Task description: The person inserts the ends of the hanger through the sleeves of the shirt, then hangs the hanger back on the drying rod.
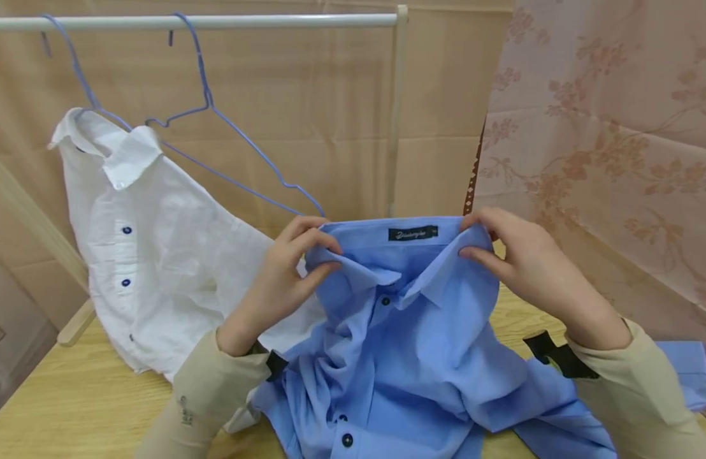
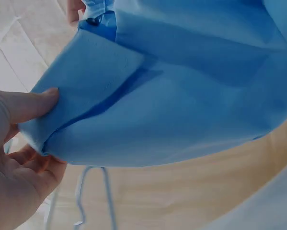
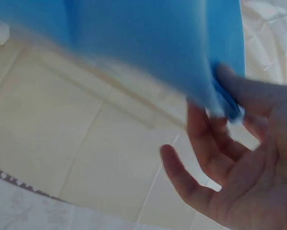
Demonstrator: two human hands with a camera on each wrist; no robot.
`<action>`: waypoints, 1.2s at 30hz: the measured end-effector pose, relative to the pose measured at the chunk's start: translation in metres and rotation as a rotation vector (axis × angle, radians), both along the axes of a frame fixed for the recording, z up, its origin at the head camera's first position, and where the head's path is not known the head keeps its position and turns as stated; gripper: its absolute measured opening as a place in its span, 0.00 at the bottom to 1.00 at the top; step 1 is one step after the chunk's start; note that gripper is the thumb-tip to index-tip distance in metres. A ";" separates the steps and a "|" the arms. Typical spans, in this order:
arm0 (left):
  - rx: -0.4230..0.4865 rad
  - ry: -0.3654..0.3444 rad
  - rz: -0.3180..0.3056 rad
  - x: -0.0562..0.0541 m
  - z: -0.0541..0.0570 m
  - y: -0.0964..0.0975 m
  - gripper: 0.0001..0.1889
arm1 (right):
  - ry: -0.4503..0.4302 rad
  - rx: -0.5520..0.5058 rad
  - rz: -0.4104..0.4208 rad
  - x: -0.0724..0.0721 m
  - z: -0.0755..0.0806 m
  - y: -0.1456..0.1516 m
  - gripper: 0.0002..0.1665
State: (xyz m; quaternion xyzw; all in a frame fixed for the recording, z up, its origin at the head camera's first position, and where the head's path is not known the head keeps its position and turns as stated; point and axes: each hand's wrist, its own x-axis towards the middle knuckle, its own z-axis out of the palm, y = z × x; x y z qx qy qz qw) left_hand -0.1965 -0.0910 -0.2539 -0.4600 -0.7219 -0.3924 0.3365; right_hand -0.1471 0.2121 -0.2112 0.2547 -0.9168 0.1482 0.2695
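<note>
Blue shirt [image 1: 427, 357]: lower centre of the head view, long axis running from collar [image 1: 447, 268] down to the bottom edge. Left hand [image 1: 284, 280] and right hand [image 1: 527, 261] each pinch 1 collar side. Bare hanger [image 1: 206, 92]: upper left, nearer the left hand.

The counter [image 1: 49, 376] is pale yellow-brown with a wood grain. The lower part of a blue shirt [image 1: 422, 357] lies on it in loose folds. Left of the blue shirt, the lower part of a white shirt [image 1: 181, 280] rests on the counter. Farther left of the blue shirt, past the white one, stands a rack foot [image 1: 76, 324]. Bare wood shows just right of the blue shirt.
</note>
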 end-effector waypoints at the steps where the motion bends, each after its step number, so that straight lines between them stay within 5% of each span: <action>1: 0.014 0.010 0.008 0.001 0.004 -0.001 0.13 | 0.033 -0.030 0.002 0.001 0.002 -0.002 0.20; 7: 0.126 0.059 0.042 0.014 0.029 -0.005 0.25 | 0.199 -0.301 -0.036 0.006 0.012 -0.021 0.39; 12: 0.236 -0.022 0.043 0.024 0.034 -0.005 0.37 | 0.300 -0.491 -0.050 0.006 0.010 -0.037 0.33; 15: 0.196 -0.082 0.100 0.023 0.028 -0.008 0.36 | 0.253 -0.579 -0.030 0.003 0.002 -0.040 0.26; 21: 0.044 -0.198 0.207 0.013 0.009 -0.014 0.11 | 0.073 -0.700 -0.002 -0.008 -0.023 -0.038 0.15; 28: -0.045 -0.362 0.164 0.002 -0.014 -0.010 0.08 | -0.024 -0.721 0.009 -0.018 -0.047 -0.037 0.13; 36: -0.183 -0.446 0.159 -0.007 -0.022 -0.013 0.14 | -0.094 -0.814 0.045 -0.023 -0.067 -0.038 0.15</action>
